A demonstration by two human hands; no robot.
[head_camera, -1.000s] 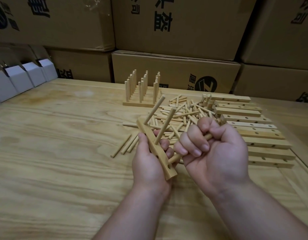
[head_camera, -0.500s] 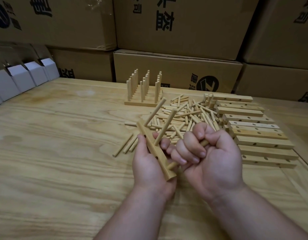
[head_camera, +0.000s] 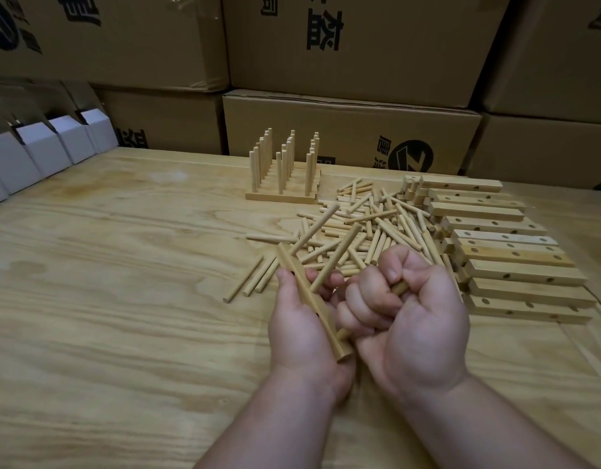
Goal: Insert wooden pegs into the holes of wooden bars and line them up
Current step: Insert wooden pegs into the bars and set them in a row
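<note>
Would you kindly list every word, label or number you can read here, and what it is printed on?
Cardboard cartons: black Chinese characters, inverted and cropped; not reliably readable.
Round logo on one carton: no legible words.
Wooden bars and pegs: none.

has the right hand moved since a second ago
Yes. The right hand has slid left toward the held bar, away from the stacked bars.
</note>
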